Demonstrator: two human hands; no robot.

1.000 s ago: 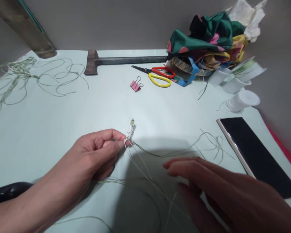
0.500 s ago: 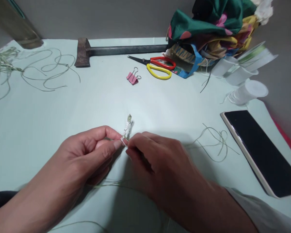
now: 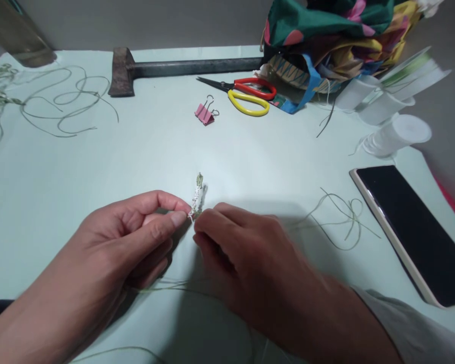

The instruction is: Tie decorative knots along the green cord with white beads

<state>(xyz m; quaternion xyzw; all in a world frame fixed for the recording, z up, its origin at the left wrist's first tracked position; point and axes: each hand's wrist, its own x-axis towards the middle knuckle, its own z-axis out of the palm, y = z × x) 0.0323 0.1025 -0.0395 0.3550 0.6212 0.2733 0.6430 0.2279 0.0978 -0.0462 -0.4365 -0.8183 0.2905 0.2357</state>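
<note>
A short knotted cord braid (image 3: 197, 194), white with a green loop at its far end, points away from me at the middle of the table. My left hand (image 3: 136, 237) pinches its near end between thumb and forefinger. Close against it on the right, my right hand (image 3: 242, 253) is closed, its fingertips on a white strand that comes off the braid. The fingers of the right hand partly hide that strand. Loose green cords (image 3: 167, 288) run across the table beneath both hands.
Along the back lie a hammer-like tool (image 3: 197, 66), scissors (image 3: 248, 103) and a pink binder clip (image 3: 206, 114). To the right are a phone (image 3: 413, 227), white thread spools (image 3: 398, 135) and a cord tangle (image 3: 345, 217). Green cords (image 3: 66, 103) spread at the left; a cloth bundle (image 3: 326, 30) sits behind.
The white strand between my hands shows shorter, and the right hand has shifted slightly left. The whole view has tilted a little; both hands keep their hold.
</note>
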